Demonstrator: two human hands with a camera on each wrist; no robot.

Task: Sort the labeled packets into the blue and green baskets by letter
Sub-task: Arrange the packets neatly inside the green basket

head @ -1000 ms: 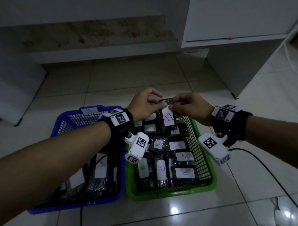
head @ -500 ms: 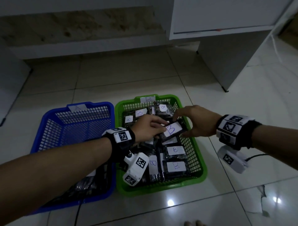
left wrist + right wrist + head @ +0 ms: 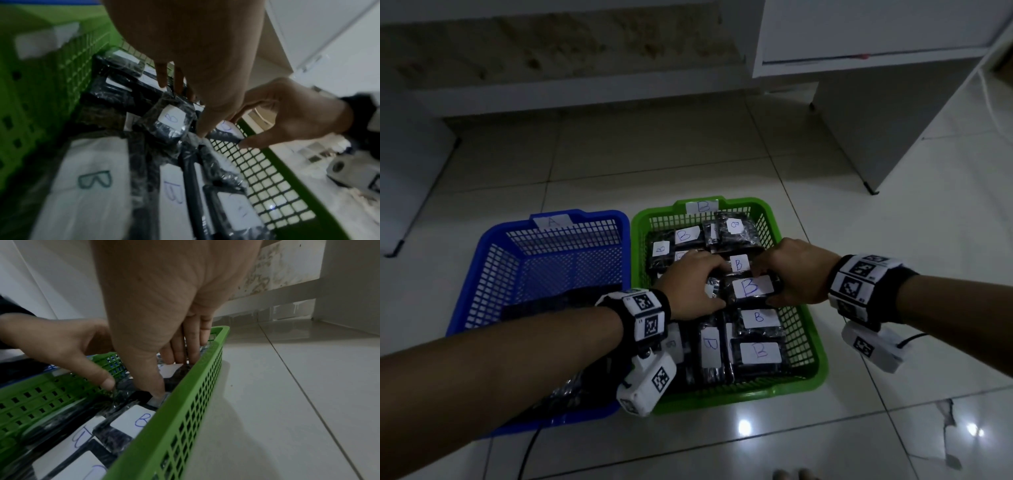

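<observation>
A dark packet with a white B label (image 3: pixel 751 287) lies on the pile of several B packets in the green basket (image 3: pixel 722 402). My left hand (image 3: pixel 695 284) grips its left end, fingers over the far edge and thumb on the near edge. My right hand (image 3: pixel 791 274) pinches its right end the same way. In the right wrist view my right thumb (image 3: pixel 158 391) presses down beside the basket wall (image 3: pixel 185 402). The blue basket (image 3: pixel 602 216) stands to the left, with dark packets (image 3: pixel 544 305) at its near end largely hidden by my forearm.
Paper tags mark the baskets: A (image 3: pixel 551 221) on the blue one, B (image 3: pixel 702 206) on the green one. A white cabinet (image 3: pixel 876 102) stands at the back right on the tiled floor. A cable (image 3: pixel 914 337) trails from my right wrist.
Both hands have come down with the B packet, from held upright above the baskets to lying flat on the pile in the green basket.
</observation>
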